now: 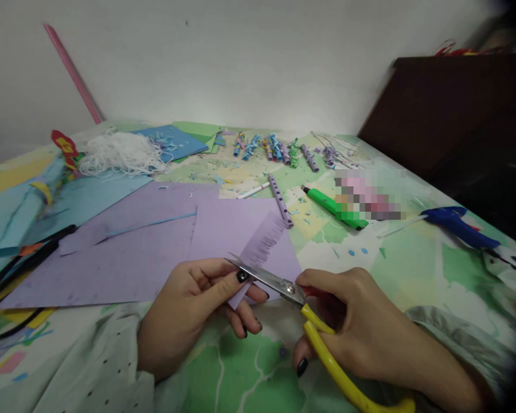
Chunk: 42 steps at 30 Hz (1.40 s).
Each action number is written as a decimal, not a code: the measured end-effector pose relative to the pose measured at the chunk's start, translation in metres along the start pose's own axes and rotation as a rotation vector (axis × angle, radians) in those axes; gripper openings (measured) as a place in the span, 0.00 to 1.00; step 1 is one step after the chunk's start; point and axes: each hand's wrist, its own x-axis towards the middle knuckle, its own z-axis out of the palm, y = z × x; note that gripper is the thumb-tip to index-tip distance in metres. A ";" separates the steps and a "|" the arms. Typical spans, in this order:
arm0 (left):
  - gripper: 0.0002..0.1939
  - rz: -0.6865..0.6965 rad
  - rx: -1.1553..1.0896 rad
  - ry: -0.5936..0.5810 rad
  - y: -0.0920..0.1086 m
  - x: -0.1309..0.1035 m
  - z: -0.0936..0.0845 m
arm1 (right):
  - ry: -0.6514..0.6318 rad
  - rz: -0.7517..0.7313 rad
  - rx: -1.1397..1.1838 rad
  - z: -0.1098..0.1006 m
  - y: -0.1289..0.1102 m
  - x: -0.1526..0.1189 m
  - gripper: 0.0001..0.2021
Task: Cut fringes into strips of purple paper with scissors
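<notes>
Between the thumb and fingers of my left hand (198, 301) is a purple paper strip (262, 238), its right edge cut into a fine fringe. My right hand (361, 327) grips scissors (279, 281) with yellow and red handles. The blades lie across the strip, close to my left thumb, and stand slightly apart at the tips. Under the strip lies a purple paper sheet (217, 229). Just beyond the strip's far end is a rolled purple paper tube with dark spots (280, 201).
Several small decorated paper rolls (275, 149) lie along the back. A green box cutter (335, 207) and a blue-handled tool (460, 226) are at right. White string (120, 154) is heaped at left, near a light-blue paper roll (26, 212) and black-handled scissors (30, 258).
</notes>
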 end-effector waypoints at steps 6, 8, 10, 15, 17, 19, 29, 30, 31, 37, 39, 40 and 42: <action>0.10 0.010 0.004 -0.003 0.002 0.001 0.000 | 0.018 -0.038 -0.068 -0.003 -0.003 0.000 0.18; 0.10 0.010 0.005 0.016 0.003 0.002 -0.001 | 0.019 -0.041 -0.091 -0.006 -0.003 0.000 0.18; 0.09 0.010 0.011 0.046 0.004 0.003 -0.002 | 0.020 -0.043 -0.111 -0.010 -0.002 0.001 0.16; 0.08 0.089 0.083 0.227 0.010 0.008 -0.009 | 0.090 -0.043 -0.184 -0.024 0.005 0.004 0.13; 0.08 0.143 0.140 0.295 0.013 0.011 -0.014 | 0.133 -0.023 -0.224 -0.030 0.009 0.007 0.11; 0.09 0.211 0.254 0.339 0.016 0.013 -0.017 | 0.198 -0.012 -0.254 -0.034 0.015 0.010 0.15; 0.06 0.566 0.580 0.317 0.013 0.013 -0.024 | 0.286 -0.122 -0.183 -0.031 0.034 0.021 0.29; 0.05 0.627 0.622 0.303 0.013 0.013 -0.024 | 0.291 -0.137 -0.164 -0.031 0.033 0.021 0.27; 0.04 0.689 0.664 0.285 0.014 0.012 -0.024 | 0.298 -0.149 -0.142 -0.032 0.033 0.021 0.24; 0.04 1.013 0.839 0.224 0.015 0.009 -0.020 | 0.410 -0.142 0.088 -0.026 0.028 0.021 0.13; 0.04 1.076 0.872 0.207 0.013 0.008 -0.017 | 0.390 -0.159 0.210 -0.016 0.022 0.022 0.13; 0.04 1.099 0.884 0.197 0.011 0.007 -0.015 | 0.354 -0.179 0.276 -0.010 0.018 0.022 0.13; 0.06 1.132 0.896 0.179 0.008 0.007 -0.012 | 0.267 -0.227 0.407 0.004 0.010 0.021 0.13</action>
